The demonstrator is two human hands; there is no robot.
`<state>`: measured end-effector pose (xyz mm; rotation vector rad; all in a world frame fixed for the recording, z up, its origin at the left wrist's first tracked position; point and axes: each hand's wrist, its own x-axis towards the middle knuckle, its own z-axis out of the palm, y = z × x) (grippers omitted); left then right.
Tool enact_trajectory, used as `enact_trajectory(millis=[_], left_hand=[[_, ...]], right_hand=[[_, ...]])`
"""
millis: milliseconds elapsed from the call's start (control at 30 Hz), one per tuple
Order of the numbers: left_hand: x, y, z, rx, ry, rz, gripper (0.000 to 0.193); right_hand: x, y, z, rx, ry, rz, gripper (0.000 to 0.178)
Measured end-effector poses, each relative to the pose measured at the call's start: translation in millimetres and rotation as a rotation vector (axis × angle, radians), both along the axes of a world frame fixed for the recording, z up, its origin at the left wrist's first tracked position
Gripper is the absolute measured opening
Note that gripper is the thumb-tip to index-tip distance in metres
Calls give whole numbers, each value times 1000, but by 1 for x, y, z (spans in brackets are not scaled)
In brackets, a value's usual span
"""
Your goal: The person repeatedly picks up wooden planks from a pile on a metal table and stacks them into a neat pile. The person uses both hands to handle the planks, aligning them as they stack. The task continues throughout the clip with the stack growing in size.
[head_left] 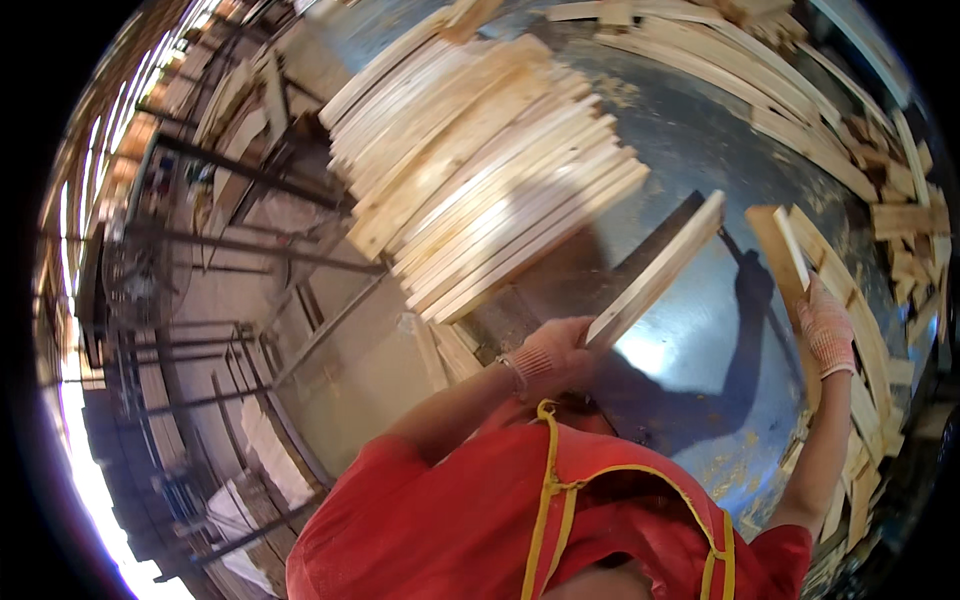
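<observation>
My left hand [556, 357], in a knit work glove, is closed around the near end of a pale wooden board [660, 265]. That board slants away to the right above the blue-grey metal table [660, 390]. On the right, my right hand [828, 328], also gloved, grips a second wooden plank [775, 245] by its edge, with the plank tilted up. Its lower end runs down beside my forearm. Beyond my left hand lies a wide stack of boards [480, 170], laid side by side in layers. Shadows of my arm and the boards fall across the metal.
Loose planks [855, 310] lie along the right, close to my right hand. More long boards and offcuts [720, 55] are heaped at the far right. Metal frames [270, 250] stand on the left over the concrete floor [350, 385]. Sawdust [735, 465] is scattered on the table.
</observation>
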<state>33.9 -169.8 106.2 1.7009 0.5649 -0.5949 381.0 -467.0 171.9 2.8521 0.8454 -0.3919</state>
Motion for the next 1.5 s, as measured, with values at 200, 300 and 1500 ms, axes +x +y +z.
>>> enact_trajectory(millis=[200, 300, 1500], left_hand=[[-58, 85, -52, 1392, -316, -186, 54], [-106, 122, -51, 1360, -415, 9, 58], [-26, 294, 12, -163, 160, -50, 67]], right_hand=[[-25, 72, -101, 912, 667, -406, 47], [-64, 116, -184, 967, 759, -588, 44], [-259, 274, -180, 1011, 1221, -581, 60]])
